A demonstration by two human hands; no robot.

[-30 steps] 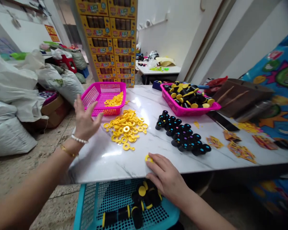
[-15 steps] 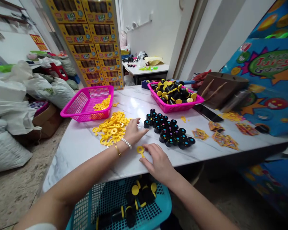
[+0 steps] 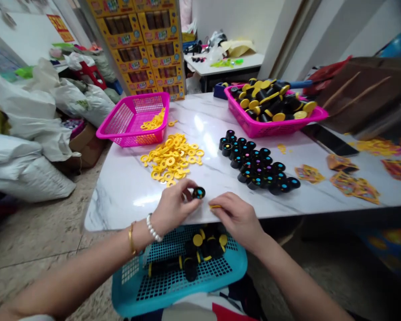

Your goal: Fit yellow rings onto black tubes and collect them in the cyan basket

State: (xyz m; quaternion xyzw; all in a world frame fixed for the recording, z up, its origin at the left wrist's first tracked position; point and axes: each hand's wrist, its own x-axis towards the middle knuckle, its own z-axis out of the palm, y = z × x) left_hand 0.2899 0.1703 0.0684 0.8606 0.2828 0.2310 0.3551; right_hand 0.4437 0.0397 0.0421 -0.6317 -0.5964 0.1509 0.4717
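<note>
Near the table's front edge, my left hand (image 3: 177,203) grips a black cylinder (image 3: 199,192) whose end, with blue dots, faces up. Just to its right, my right hand (image 3: 237,216) pinches a yellow ring piece (image 3: 215,206), seen edge-on. The two parts are close but apart. Beyond my left hand lies a loose heap of yellow ring pieces (image 3: 172,158). Rows of upright black cylinders (image 3: 259,165) with coloured dots on their tops stand to the right, past my right hand.
A pink basket (image 3: 115,138) with some yellow rings stands at the back left. Another pink basket (image 3: 254,129) is heaped with black-and-yellow cylinders. Below the edge sits a teal basket (image 3: 130,303) holding more. A phone (image 3: 330,140) and small packets (image 3: 354,185) lie at right.
My left hand has come back from the cylinder rows toward the front edge and now holds a black cylinder. My right hand has lifted the yellow ring. The view has shifted.
</note>
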